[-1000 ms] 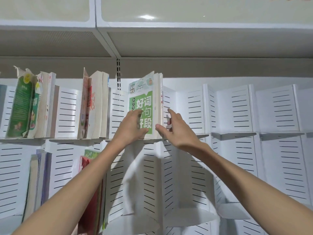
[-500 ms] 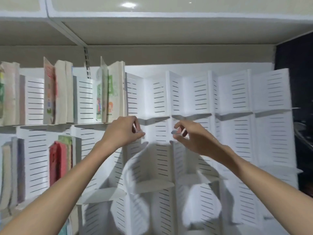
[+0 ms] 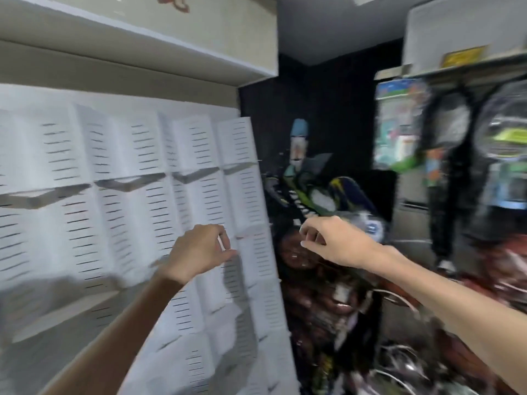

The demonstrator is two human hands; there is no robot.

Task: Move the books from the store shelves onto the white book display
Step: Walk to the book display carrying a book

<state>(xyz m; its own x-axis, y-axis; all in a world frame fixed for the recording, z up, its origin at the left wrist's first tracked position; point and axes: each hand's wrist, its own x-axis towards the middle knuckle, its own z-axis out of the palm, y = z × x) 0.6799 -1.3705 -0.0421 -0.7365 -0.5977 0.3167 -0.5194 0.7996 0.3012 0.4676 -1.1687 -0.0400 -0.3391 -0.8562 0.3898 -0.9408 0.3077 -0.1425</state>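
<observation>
Two hands, left hand (image 3: 199, 252) and right hand (image 3: 336, 243), hang loosely curled, holding nothing; earlier they were at the green book, now out of view. The view has swung right past the white book display (image 3: 137, 172) toward blurred hanging merchandise (image 3: 405, 132); no writing is legible

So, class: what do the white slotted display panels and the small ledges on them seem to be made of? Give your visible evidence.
White slotted display panels: probably thin painted sheet metal, matt white, judging by the crisp folds and punched rows of slots; plastic cannot be ruled out. Small ledges: the same thin sheet, white on top, with grey shaded edges. Blur hides finer surface texture.
</observation>
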